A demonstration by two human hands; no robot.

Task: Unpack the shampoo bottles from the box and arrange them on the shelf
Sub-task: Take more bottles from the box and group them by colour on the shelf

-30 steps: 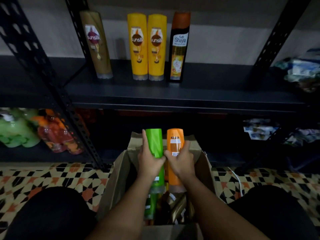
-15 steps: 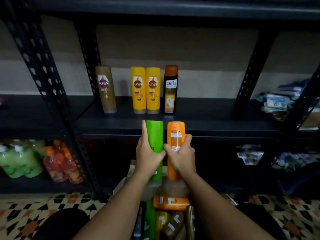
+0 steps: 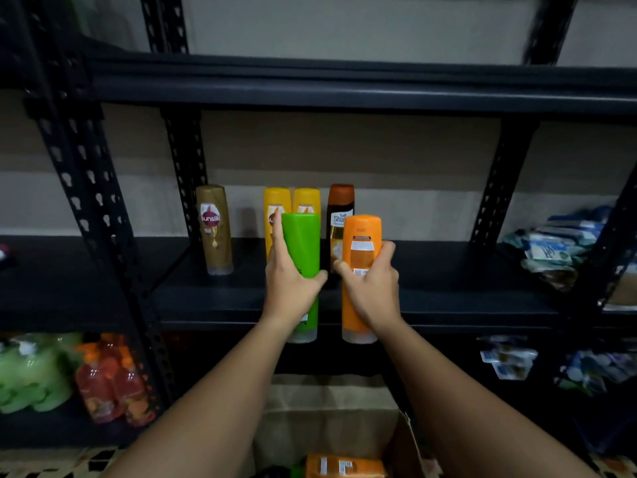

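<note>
My left hand [image 3: 291, 286] grips a green shampoo bottle [image 3: 302, 243] upright, cap down. An orange bottle [image 3: 362, 236], also upright with its back label facing me, is held in my right hand [image 3: 370, 284]. Both bottles hang in front of the dark middle shelf [image 3: 448, 298], their caps below its front edge. Standing on that shelf are a gold Sunsilk bottle [image 3: 213, 229], two yellow bottles [image 3: 293, 201] partly hidden by the green one, and a dark bottle [image 3: 341, 208]. The cardboard box [image 3: 327, 419] sits below between my arms, another orange bottle [image 3: 344, 465] lying inside.
Black slotted uprights [image 3: 86, 188] frame the shelf bay, and an upper shelf [image 3: 344, 88] runs overhead. Green and red packaged bottles [image 3: 69, 377] fill the lower left shelf. Blue-white packets [image 3: 558, 246] lie at the right end. Patterned floor tiles show at the bottom corners.
Both hands have lifted the green and orange bottles out of the box up to the middle shelf's height. The bottles have drawn slightly apart, and my view has tilted upward.
</note>
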